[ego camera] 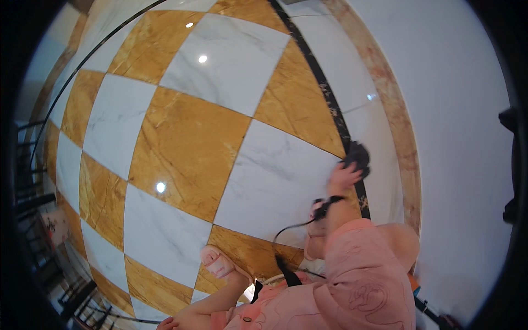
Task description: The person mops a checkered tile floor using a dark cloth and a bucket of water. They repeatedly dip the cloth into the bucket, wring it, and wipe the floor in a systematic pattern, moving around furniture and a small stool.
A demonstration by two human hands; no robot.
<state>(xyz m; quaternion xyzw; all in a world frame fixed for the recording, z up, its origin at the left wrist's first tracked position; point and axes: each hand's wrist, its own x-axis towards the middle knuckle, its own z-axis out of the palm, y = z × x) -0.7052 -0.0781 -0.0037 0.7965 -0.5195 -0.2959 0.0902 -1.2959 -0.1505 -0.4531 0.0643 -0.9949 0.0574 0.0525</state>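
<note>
My right hand (343, 178) presses a dark grey cloth (358, 159) against the floor, over the black border strip (326, 88). The hand and cloth look blurred. A black band (328, 206) with a cable circles my right wrist. Only a few fingers of my left hand (166, 324) show at the bottom edge, by my bent knee; the rest is cut off. Under me lies a floor of white marble tiles (276, 177) and ochre tiles (189, 152). My feet wear pink slippers (218, 264).
A white wall (458, 144) with a brownish-pink stone band (398, 107) at its foot runs along my right. Dark metal racks or chair frames (35, 202) stand at the far left, beside a pale patterned box-like object (55, 226). A black cable (291, 226) hangs in front of me.
</note>
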